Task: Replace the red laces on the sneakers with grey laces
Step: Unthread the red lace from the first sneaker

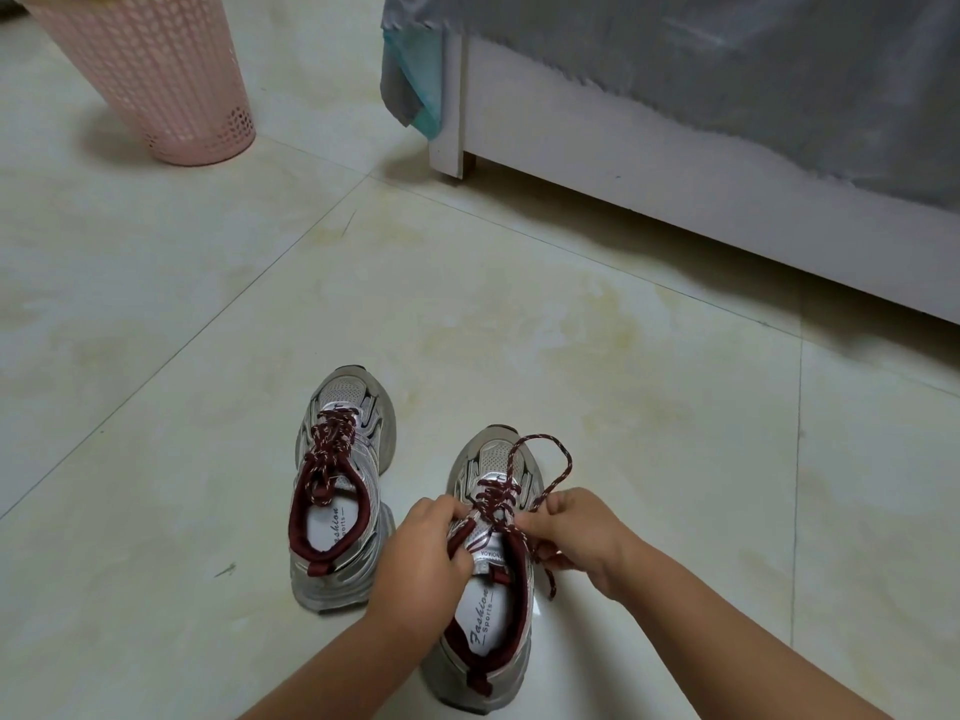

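Kneeling or sitting low, a person looks down from a head camera at two grey sneakers standing side by side on a pale tiled floor (623, 356). Both hands work at the nearer sneaker (491, 605), on the right. Fingers of the left hand (423, 556) curl around the shoe's upper edge beside the tongue, steadying it. At the top eyelets the right hand (576, 532) pinches the red lace (540, 459), which loops loosely out over the toe, with one free end hanging by the wrist. The knot looks undone, so unthreading has likely just begun. To do it well, keep the shoe braced and draw the lace out one crossing at a time, from the top down, without yanking the eyelets. The other sneaker (337, 485) stands just to the left, fully laced in red. No grey laces are in view.

Beyond, a pink perforated basket (150, 80) stands far left. A white bed frame (675, 163) under a grey cover (727, 54) fills the upper right.
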`<state>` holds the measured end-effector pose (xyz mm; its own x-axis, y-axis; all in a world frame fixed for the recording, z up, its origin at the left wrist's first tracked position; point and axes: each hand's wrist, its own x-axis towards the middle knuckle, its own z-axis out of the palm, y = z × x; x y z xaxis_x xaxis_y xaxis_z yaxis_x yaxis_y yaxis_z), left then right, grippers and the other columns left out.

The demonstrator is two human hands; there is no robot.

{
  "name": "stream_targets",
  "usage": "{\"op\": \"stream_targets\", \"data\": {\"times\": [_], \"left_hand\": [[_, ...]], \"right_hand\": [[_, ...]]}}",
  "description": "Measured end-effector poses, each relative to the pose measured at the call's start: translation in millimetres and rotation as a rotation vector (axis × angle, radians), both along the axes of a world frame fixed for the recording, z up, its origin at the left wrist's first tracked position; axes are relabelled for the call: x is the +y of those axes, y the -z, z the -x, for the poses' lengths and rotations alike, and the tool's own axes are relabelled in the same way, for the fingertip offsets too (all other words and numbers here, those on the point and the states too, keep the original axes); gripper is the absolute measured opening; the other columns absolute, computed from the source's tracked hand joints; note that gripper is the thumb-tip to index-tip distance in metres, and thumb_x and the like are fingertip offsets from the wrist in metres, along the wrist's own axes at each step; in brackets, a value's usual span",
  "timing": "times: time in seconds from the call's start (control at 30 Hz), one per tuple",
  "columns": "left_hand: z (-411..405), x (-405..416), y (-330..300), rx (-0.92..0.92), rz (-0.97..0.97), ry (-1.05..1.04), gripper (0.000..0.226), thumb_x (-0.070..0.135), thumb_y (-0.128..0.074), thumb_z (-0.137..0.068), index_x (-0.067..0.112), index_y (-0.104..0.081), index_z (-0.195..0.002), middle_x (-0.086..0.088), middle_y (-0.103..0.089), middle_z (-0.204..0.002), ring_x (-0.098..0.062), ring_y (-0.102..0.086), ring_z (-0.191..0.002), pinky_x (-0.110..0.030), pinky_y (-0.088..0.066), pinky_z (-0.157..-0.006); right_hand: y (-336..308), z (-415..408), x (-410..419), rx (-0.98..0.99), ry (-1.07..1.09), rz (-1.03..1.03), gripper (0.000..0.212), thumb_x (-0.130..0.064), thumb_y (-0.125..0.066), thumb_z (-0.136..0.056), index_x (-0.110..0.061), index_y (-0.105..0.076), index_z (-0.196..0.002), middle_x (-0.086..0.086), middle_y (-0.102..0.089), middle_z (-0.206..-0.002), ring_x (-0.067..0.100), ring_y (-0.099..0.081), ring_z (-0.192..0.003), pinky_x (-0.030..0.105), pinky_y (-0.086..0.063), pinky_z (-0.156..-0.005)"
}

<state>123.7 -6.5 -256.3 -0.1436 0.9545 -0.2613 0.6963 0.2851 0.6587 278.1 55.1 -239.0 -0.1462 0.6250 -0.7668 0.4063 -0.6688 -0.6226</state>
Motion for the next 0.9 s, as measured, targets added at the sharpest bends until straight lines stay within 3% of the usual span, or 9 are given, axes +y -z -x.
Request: {"op": "stream_targets", "data": {"times": [0.3,0.37,0.43,0.5,0.53,0.6,0.7,0.8,0.9], "left_hand": [[0.7,-0.1,2.3,-0.004,-0.004,-0.003,0.029,0.008,-0.054,-0.081,0.024,-0.055,-0.105,0.012,-0.051,-0.100,-0.004,-0.053,-0.082,-0.012,-0.035,-0.072],[0.8,-0.4,2.6,-0.001,-0.006,-0.007,0.029,0.008,-0.054,-0.081,0.024,-0.055,-0.106,0.012,-0.051,-0.100,-0.003,-0.052,-0.081,-0.012,-0.035,-0.071],[0.2,-0.3,2.1,-0.002,-0.008,-0.006,0.029,0.008,-0.053,-0.081,0.024,-0.055,-0.106,0.012,-0.052,-0.100,-0.003,-0.053,-0.080,-0.012,-0.036,-0.071],[-0.3,0.2,1.6,-0.002,-0.011,-0.005,0.030,0.008,-0.053,-0.081,0.023,-0.055,-0.106,0.012,-0.051,-0.100,-0.004,-0.053,-0.081,-0.013,-0.036,-0.072],[-0.5,0.4,1.4,-0.002,-0.013,-0.004,0.030,0.008,-0.053,-0.081,0.023,-0.055,-0.106,0.012,-0.051,-0.100,-0.004,-0.053,-0.082,-0.013,-0.037,-0.072],[-0.4,0.3,1.1,-0.004,-0.014,-0.005,0.030,0.009,-0.053,-0.081,0.024,-0.055,-0.107,0.013,-0.050,-0.099,-0.005,-0.054,-0.083,-0.013,-0.036,-0.073],[0.7,-0.1,2.1,-0.020,-0.016,-0.010,0.030,0.010,-0.055,-0.080,0.024,-0.055,-0.107,0.013,-0.050,-0.099,-0.004,-0.054,-0.084,-0.011,-0.035,-0.072],[1.5,0.5,3.4,-0.029,-0.021,-0.006,0.028,0.011,-0.056,-0.079,0.024,-0.057,-0.105,0.011,-0.053,-0.100,-0.004,-0.054,-0.085,-0.010,-0.035,-0.071],[3.0,0.4,4.6,-0.048,-0.030,-0.008,0.027,0.012,-0.058,-0.079,0.022,-0.059,-0.104,0.009,-0.055,-0.100,-0.006,-0.055,-0.089,-0.012,-0.038,-0.074]], "right_hand": [[2.3,-14.9,15.9,-0.186,0.365,-0.212,0.023,0.005,-0.045,-0.083,-0.007,-0.039,-0.065,0.013,-0.047,-0.057,0.023,-0.044,-0.049,0.036,-0.044,-0.058],[-1.4,-23.1,19.0,-0.242,0.269,-0.182,0.024,0.007,-0.047,-0.081,-0.005,-0.042,-0.061,0.015,-0.049,-0.056,0.023,-0.044,-0.046,0.037,-0.046,-0.058],[-4.8,-28.9,18.5,-0.347,0.009,-0.054,0.026,0.004,-0.052,-0.080,-0.003,-0.046,-0.056,0.015,-0.050,-0.057,0.022,-0.044,-0.044,0.034,-0.046,-0.055],[-8.5,-27.7,15.4,-0.526,-0.266,0.042,0.022,-0.008,-0.059,-0.081,-0.005,-0.046,-0.063,0.010,-0.050,-0.061,0.020,-0.046,-0.050,0.029,-0.043,-0.056],[-9.2,-24.2,13.5,-0.647,-0.355,-0.004,0.018,-0.015,-0.060,-0.081,-0.007,-0.046,-0.074,0.008,-0.051,-0.071,0.021,-0.050,-0.062,0.029,-0.041,-0.061],[-9.3,-14.7,9.2,-0.831,-0.371,-0.295,0.021,-0.019,-0.055,-0.085,-0.010,-0.043,-0.101,0.009,-0.052,-0.097,0.027,-0.051,-0.092,0.030,-0.038,-0.072],[-8.7,8.8,3.8,-0.608,-0.405,-0.671,0.024,-0.020,-0.054,-0.088,-0.017,-0.054,-0.112,0.004,-0.053,-0.107,0.023,-0.048,-0.105,0.028,-0.035,-0.079],[-3.2,27.7,1.5,-0.397,-0.486,-0.692,0.019,-0.018,-0.059,-0.085,-0.022,-0.068,-0.101,-0.003,-0.051,-0.097,0.015,-0.047,-0.103,0.020,-0.033,-0.076],[2.9,31.7,5.5,-0.404,-0.498,-0.726,0.017,-0.018,-0.063,-0.083,-0.023,-0.070,-0.098,-0.003,-0.054,-0.095,0.014,-0.048,-0.102,0.022,-0.036,-0.077]]}}
